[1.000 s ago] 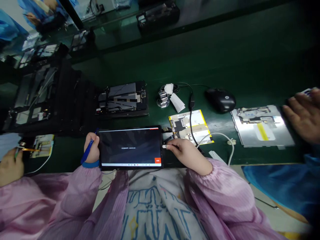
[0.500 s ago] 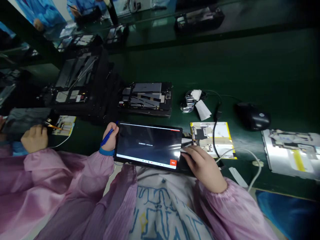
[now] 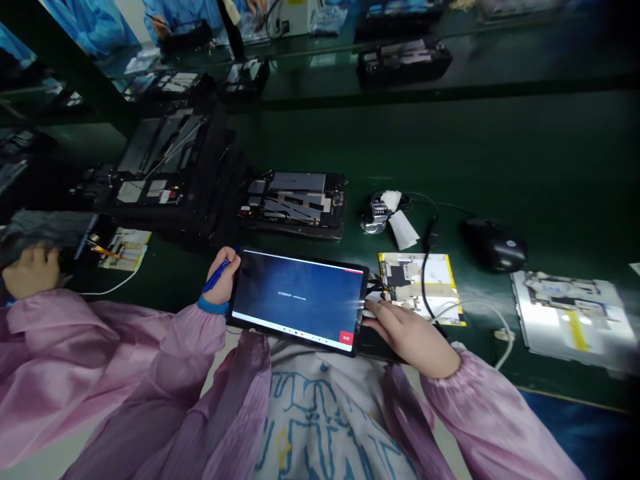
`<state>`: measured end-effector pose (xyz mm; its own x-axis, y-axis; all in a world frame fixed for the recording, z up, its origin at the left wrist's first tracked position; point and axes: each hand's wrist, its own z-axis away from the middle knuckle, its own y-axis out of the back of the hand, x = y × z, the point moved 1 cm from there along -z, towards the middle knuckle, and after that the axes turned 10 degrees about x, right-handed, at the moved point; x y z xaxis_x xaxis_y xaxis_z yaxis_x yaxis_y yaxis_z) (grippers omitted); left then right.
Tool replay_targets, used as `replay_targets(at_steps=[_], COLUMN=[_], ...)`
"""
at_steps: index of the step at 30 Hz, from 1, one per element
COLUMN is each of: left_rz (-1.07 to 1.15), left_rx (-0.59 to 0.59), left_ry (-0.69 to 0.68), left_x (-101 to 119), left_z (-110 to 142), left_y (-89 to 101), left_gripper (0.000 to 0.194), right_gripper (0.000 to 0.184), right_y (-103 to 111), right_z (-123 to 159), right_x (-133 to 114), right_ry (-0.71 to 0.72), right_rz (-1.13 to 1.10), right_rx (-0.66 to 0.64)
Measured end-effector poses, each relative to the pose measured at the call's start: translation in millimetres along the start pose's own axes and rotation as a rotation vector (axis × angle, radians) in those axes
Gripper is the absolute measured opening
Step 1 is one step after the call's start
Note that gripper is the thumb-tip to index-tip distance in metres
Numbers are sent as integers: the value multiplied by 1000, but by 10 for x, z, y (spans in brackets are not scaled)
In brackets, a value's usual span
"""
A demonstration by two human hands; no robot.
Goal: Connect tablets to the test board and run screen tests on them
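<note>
A lit tablet screen (image 3: 300, 300) lies tilted in front of my body, showing a blue picture, a small line of text and a red button. My left hand (image 3: 221, 275) is closed around its left edge, with a blue pen (image 3: 216, 275) also between the fingers. At the right edge, my right hand (image 3: 407, 333) pinches a whitish flat cable (image 3: 371, 308), its fingertips partly hidden. Dark ribbon strips run from that edge to a bare circuit board with yellow-edged white panels (image 3: 423, 287). A black cable and a white cable cross this board.
A stack of opened tablets (image 3: 163, 167) stands at the left, another opened tablet (image 3: 295, 203) behind the screen. A small camera (image 3: 375, 217), a black mouse (image 3: 495, 245) and a silver panel (image 3: 570, 320) are to the right. A co-worker's hand (image 3: 33, 270) is at far left.
The tablet screen has brightened from near black to blue. My view has shifted slightly; both hands keep their places at the screen's edges. The co-worker's hand at far left moved left.
</note>
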<state>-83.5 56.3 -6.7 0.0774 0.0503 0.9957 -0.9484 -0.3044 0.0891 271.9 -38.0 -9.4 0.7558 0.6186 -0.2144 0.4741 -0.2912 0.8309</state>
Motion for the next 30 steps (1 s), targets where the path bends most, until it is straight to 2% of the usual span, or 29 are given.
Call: replay_targets(at_steps=[6,17,23,26,30], left_rz=[30,63,58,39,21], left_rx=[11,27,21,42,54], left_ry=[33,63,35,31,11], left_x=[57,71,85,84,90], left_z=[-14,-34,-27,-27,-36], left_y=[-39,-58,-73,-65,-65], left_gripper=[31,34,32,32,30], right_gripper=[35,32,27,25,26], right_y=[-34,5,17,41,240], right_z=[6,-20,-20,25,80], right_x=[44,46,76,117,200], right_ry=[5,54,78,20,-182], right_rz=[-32,-33,-66,-73,-106], right_rx=[-31,46,55,88,141])
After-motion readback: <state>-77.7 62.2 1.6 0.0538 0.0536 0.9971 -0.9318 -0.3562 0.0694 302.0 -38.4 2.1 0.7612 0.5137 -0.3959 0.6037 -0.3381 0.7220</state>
